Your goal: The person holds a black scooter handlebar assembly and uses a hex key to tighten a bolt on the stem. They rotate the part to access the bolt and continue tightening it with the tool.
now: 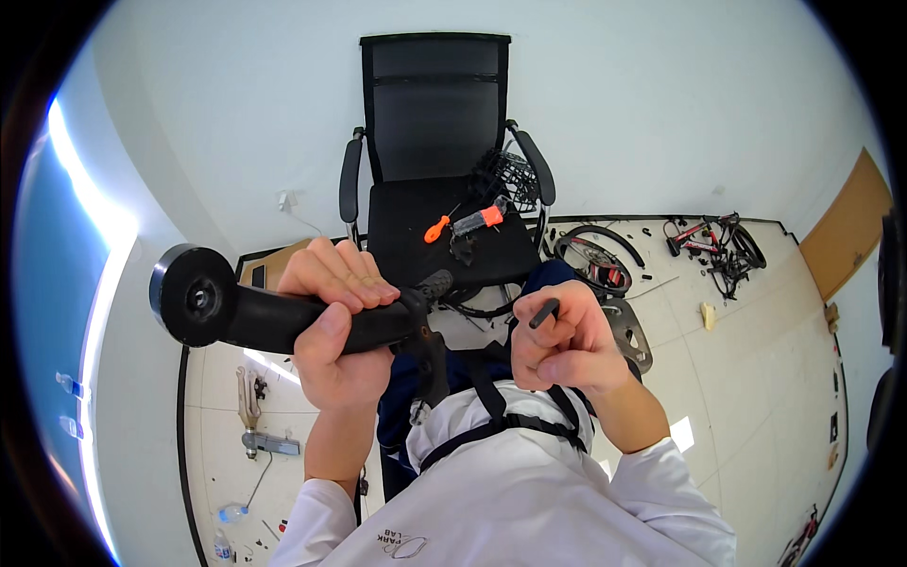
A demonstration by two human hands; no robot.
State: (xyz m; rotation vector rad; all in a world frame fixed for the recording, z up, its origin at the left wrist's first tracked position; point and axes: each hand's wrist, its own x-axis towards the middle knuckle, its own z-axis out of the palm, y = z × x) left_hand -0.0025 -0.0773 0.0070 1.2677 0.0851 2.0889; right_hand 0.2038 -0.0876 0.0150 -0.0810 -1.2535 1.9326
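Observation:
My left hand (pixel 342 317) is wrapped around the thick tube of a black bicycle stem (pixel 260 319). The stem's broad round end, with a recessed bolt hole, sticks out to the left. Its forked clamp end hangs in front of my lap, on the right of the hand. My right hand (pixel 570 342) is closed on a dark hex key (pixel 545 313), whose short end pokes out above the curled fingers. The rest of the key is hidden in the fist. The two hands are apart, and the key does not touch the stem.
Ahead stands a black mesh office chair (pixel 439 198), holding an orange-handled screwdriver (pixel 436 229), an orange-and-grey item (pixel 480 220) and a black wire basket (pixel 510 178). A bicycle wheel (pixel 597 262) and a red-and-black bike frame (pixel 704 244) lie right. Metal bike parts (pixel 250 406) lie left.

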